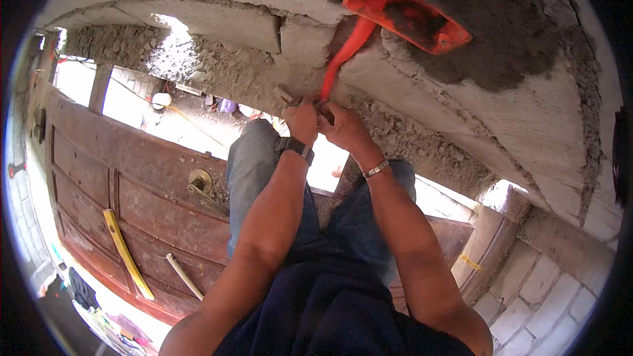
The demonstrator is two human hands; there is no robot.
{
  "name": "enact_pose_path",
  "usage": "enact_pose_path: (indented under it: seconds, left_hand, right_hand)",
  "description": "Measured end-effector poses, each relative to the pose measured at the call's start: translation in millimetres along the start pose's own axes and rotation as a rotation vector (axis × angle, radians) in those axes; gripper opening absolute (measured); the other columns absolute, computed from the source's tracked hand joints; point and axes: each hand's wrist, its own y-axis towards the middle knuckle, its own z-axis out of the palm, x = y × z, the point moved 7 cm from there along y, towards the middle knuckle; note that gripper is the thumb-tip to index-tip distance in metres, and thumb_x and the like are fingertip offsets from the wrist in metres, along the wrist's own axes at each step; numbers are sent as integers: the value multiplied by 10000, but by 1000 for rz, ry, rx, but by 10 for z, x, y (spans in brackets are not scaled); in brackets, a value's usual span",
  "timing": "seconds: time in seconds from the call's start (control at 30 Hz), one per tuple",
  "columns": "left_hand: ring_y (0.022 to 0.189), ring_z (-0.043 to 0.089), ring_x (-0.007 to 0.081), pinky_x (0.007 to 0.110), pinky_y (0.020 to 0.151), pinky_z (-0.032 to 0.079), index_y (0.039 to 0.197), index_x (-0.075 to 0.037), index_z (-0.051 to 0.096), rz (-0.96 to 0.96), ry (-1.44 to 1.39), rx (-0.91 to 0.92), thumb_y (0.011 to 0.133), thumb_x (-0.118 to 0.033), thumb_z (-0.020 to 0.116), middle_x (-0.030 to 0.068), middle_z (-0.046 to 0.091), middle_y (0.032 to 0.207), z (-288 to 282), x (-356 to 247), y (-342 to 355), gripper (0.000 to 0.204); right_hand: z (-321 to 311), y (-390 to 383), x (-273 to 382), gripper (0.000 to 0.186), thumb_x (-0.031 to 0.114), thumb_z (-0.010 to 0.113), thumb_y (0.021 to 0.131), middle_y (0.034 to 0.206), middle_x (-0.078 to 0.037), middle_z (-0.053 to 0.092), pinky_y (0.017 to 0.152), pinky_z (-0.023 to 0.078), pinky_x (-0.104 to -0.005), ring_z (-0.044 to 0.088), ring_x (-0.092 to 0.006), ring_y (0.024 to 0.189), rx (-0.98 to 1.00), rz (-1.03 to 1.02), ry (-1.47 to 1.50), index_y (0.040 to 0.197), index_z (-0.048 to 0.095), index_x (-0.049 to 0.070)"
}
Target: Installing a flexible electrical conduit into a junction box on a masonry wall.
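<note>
A bent orange tube comes out of an orange rectangular wall box and runs down to my hands. My left hand and my right hand meet at the tube's lower end, fingers closed. The right hand's fingers grip at this end. Beside the left fingers is a small greyish piece, possibly rubble. What the left fingers pinch is mostly hidden. A dark band is on my left wrist, a metal bracelet on my right.
Rough block wall with crumbling mortar rises ahead. Wet dark mortar surrounds the box. Beneath my legs lies a brown panelled door with a handle, a yellow level-like bar and a pale stick. Gaps show ground far below.
</note>
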Motion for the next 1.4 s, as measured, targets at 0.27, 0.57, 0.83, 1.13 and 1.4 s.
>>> enact_pose_path:
  seconds: [0.27, 0.57, 0.83, 1.13, 1.4]
  left_hand:
    - [731, 655, 224, 285, 585, 511, 895, 70, 566, -281, -520, 21, 808, 5, 570, 145, 638, 819, 58, 232, 120, 109]
    - [679, 647, 210, 278, 581, 505, 895, 38, 553, -381, -402, -45, 846, -132, 560, 140, 634, 775, 57, 66, 8, 177]
    - [742, 575, 188, 321, 673, 479, 860, -67, 548, -308, -750, 11, 895, -494, 481, 63, 597, 818, 239, -19, -26, 433]
    - [703, 561, 177, 283, 619, 466, 796, -56, 542, -261, -650, 32, 906, -338, 474, 50, 567, 778, 48, 206, 7, 311]
    - [750, 646, 207, 280, 662, 526, 882, 61, 554, -251, -590, 9, 829, 11, 574, 146, 624, 895, 90, 140, -19, 76]
  right_hand:
    - [57, 26, 69, 366, 225, 606, 804, 956, -213, 626, 755, 492, -444, 596, -394, 888, -31, -150, -99, 1101, 537, 23]
    - [49, 31, 70, 383, 223, 571, 824, 906, -269, 608, 723, 483, -478, 589, -429, 850, -85, -142, -84, 1113, 494, -16]
    - [-30, 228, -78, 541, 517, 575, 813, 810, -238, 634, 687, 505, -419, 633, -376, 783, -138, 103, 150, 918, 619, -12]
    - [-292, 158, 302, 467, 439, 611, 817, 835, -221, 634, 688, 494, -415, 628, -388, 792, -166, -9, 192, 927, 600, -15]
    - [-774, -961, 190, 372, 323, 686, 778, 848, -220, 628, 705, 492, -394, 627, -362, 799, -111, 111, 63, 925, 603, -8]
